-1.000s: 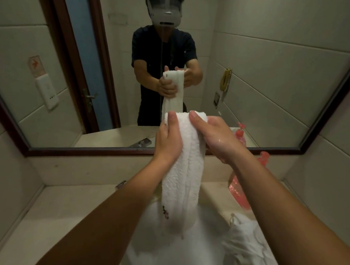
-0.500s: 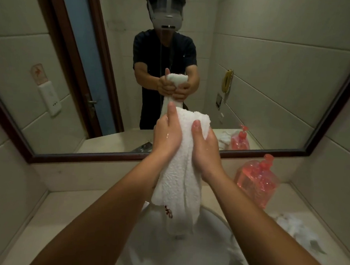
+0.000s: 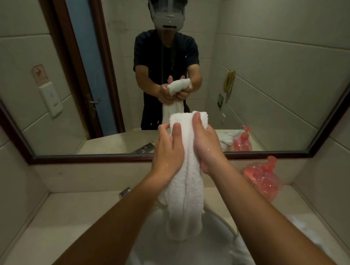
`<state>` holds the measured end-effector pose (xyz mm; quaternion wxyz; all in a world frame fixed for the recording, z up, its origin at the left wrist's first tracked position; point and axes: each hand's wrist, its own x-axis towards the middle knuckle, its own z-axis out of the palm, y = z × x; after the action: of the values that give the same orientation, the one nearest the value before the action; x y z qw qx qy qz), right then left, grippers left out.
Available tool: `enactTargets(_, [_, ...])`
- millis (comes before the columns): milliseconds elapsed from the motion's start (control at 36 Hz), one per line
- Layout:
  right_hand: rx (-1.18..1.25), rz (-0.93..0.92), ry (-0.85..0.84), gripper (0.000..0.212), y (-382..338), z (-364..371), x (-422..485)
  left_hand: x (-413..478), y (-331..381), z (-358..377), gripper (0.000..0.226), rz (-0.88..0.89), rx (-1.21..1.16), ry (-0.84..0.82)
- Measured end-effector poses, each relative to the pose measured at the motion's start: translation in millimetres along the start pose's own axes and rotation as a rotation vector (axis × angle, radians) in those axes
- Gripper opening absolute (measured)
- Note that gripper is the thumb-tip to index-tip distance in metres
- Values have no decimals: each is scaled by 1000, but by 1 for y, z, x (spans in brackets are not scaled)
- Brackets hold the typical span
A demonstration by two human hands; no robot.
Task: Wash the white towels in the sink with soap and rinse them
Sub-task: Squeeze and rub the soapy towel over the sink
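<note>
Item 1, white towel [image 3: 185, 174]: bunched lengthwise into a thick roll and held upright above the sink [image 3: 224, 221], its lower end hanging over the basin, its folded top rising just above both hands.

Item 2, left hand [image 3: 167, 152]: on the towel's left side, wet, fingers [image 3: 177, 132] curled round the roll and grasping it.

Item 3, right hand [image 3: 207, 146]: on the towel's right side, wet, fingers wrapped round the roll near its top and clenched on it. Both forearms ran up from the lower edge and hid much of the basin.

Item 4, sink: white, round, directly beneath the towel; its inside looked pale and blurred, contents not distinguishable.

Item 5, second white cloth [image 3: 242, 259]: crumpled, to the right of the sink at its rim, partly covered by the right forearm.

Item 6, pink soap bottle [image 3: 263, 176]: pump type, wrapped in clear plastic, standing on the desk [image 3: 47, 223] behind and to the right of the sink, against the wall.

Item 7, faucet [image 3: 125, 191]: metal, behind the sink to its left, mostly hidden by the left forearm.

Item 8, mirror [image 3: 275, 87]: dark-framed, on the wall behind the sink, reflecting the person in a dark shirt and headset gripping the towel, a door, and a yellow wall telephone [image 3: 229, 81].
</note>
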<state>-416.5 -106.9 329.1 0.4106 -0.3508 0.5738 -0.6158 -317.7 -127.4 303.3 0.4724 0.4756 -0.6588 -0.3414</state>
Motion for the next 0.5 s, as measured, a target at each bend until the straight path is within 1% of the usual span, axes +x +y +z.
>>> enactTargets(28, [-2,9,-5,80,4,-3,1,2,-1,1,61,-31,-1,6])
enactTargets(56, [2,9,-13,74,7,-6,0,3,0,1,65,-77,-9,10])
enactTargets(111, [23,7,-53,55,15,-12,-5,7,-2,3,73,-154,-61,12])
enactTargets(139, [21,-1,-78,49,20,-16,-7,9,-3,4,75,-177,-83,11])
enactTargets(194, [-2,-23,-97,45,30,-20,-11,7,2,2,75,-210,-96,-14])
enactTargets(250, [20,-17,-79,46,37,-21,-13,4,4,1,68,-188,-107,-82])
enactTargets(306, [77,1,-71,46,38,-22,-13,2,7,1,57,-125,-114,-140])
enactTargets(333, [108,6,-82,44,35,-23,-15,4,7,0,58,-108,-134,-162])
enactTargets(389, [167,25,-128,39,29,-25,-17,13,7,-5,72,-122,-237,-213])
enactTargets(500, [213,70,-221,45,23,-28,-14,27,9,-14,92,-202,-546,-346])
